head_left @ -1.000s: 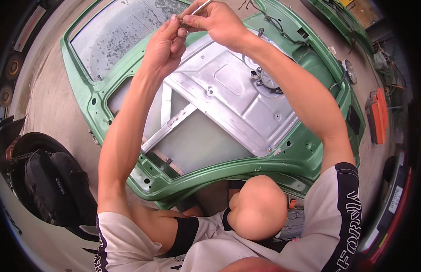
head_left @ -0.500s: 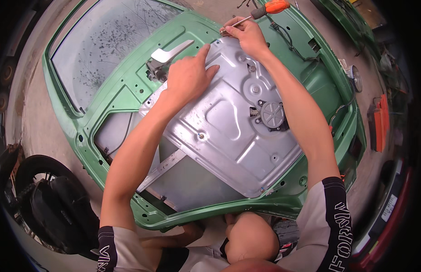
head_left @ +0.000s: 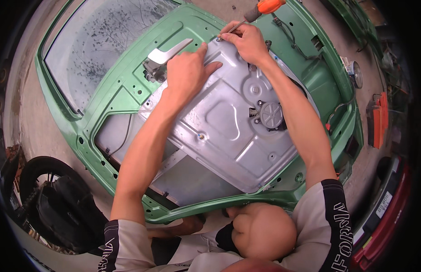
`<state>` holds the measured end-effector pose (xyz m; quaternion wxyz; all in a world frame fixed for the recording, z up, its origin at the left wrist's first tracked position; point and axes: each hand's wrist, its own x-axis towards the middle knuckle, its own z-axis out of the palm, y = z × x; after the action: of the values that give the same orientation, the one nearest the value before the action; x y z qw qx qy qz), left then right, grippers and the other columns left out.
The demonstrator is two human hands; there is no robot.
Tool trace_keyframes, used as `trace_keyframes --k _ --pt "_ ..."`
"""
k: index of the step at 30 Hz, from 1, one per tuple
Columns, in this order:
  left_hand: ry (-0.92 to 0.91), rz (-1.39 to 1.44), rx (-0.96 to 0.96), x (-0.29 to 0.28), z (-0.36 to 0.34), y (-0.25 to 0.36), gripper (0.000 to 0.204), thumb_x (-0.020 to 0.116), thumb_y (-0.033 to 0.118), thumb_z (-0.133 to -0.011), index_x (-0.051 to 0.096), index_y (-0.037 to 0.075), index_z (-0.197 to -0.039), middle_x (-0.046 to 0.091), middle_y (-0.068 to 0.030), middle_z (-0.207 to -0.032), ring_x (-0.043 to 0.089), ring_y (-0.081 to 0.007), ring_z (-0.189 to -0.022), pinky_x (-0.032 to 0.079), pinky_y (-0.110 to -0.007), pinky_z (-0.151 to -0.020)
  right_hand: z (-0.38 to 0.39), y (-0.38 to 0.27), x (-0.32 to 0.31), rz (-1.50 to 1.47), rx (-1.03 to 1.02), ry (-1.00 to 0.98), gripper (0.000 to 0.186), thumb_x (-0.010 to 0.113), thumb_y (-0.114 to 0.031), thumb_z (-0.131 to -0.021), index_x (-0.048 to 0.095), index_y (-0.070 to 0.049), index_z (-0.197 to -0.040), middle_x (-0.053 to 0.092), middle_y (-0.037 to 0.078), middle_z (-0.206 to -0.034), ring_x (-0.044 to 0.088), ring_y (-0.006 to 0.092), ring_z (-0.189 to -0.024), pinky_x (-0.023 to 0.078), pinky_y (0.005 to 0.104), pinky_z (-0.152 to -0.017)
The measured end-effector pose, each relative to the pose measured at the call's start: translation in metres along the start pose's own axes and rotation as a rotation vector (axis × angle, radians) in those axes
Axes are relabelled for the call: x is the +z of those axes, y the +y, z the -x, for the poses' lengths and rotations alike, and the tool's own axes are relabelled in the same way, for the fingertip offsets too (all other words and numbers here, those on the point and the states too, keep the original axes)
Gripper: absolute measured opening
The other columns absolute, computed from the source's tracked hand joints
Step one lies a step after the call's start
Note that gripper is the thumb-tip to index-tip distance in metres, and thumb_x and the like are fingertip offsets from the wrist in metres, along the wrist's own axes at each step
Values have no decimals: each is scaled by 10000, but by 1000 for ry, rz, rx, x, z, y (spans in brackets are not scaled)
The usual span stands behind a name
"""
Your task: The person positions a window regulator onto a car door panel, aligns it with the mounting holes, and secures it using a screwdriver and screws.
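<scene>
A green car door (head_left: 113, 93) lies before me with a silver metal panel (head_left: 210, 120) set in its middle. My right hand (head_left: 250, 43) pinches the shaft of a screwdriver (head_left: 252, 16), whose orange and grey handle points up and away to the right. The screwdriver's tip is at a small screw (head_left: 219, 39) in the panel's far corner. My left hand (head_left: 187, 70) rests on the panel's left side, index finger stretched toward that corner and thumb spread. Beside it is a silver inner door handle (head_left: 167, 53). A round motor (head_left: 271, 114) sits on the panel's right part.
The door's dusty window glass (head_left: 99, 56) is at the upper left. A black motorbike wheel (head_left: 49, 179) and a dark bag (head_left: 72, 217) stand at the lower left. Orange parts (head_left: 378, 120) and a red car's bumper (head_left: 392, 199) are on the right.
The screwdriver and my right hand have shifted slightly left and down; the screw at the tip now shows. My left hand stays on the panel. The whole view has shifted a little.
</scene>
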<state>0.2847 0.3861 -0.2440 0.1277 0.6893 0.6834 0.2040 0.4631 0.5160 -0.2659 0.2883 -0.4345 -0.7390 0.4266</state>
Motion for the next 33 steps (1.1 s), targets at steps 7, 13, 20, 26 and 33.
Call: trace_keyframes --k 7,13,20,26,33 --pt "28 -43 47 0 1 -7 696 736 546 -858 662 33 -1322 695 -161 -706 706 -349 -725 544 -448 -674 1 -16 6 168 -94 53 117 735 -183 -864 768 -101 -940 758 99 -837 731 231 -811 546 352 -771" --pt "-51 -33 23 2 -3 6 643 717 501 -900 655 34 -1337 691 -154 -713 696 -341 -715 539 -440 -679 3 -25 -2 397 -225 -4 101 722 -188 -845 736 -107 -905 724 139 -799 698 334 -762 531 448 -725" --pt "211 648 -157 -13 -33 24 455 686 304 -982 635 -13 -1305 592 -96 -695 510 -145 -627 447 -334 -627 4 -24 22 517 -304 148 59 733 -133 -830 690 -95 -843 721 135 -789 706 354 -782 540 469 -711" --pt "458 464 215 1 -69 10 170 744 182 -932 737 15 -964 658 -80 -767 540 -197 -609 441 -347 -599 8 -38 19 516 -226 186 110 721 -125 -823 749 -91 -925 741 135 -848 728 336 -832 581 449 -751" --pt "245 414 40 -1 -74 11 230 706 221 -977 748 16 -1073 689 -56 -755 514 -93 -677 456 -288 -670 -12 -114 -83 -6 -211 260 266 684 -131 -853 779 -120 -1101 764 128 -952 733 289 -943 568 394 -867"
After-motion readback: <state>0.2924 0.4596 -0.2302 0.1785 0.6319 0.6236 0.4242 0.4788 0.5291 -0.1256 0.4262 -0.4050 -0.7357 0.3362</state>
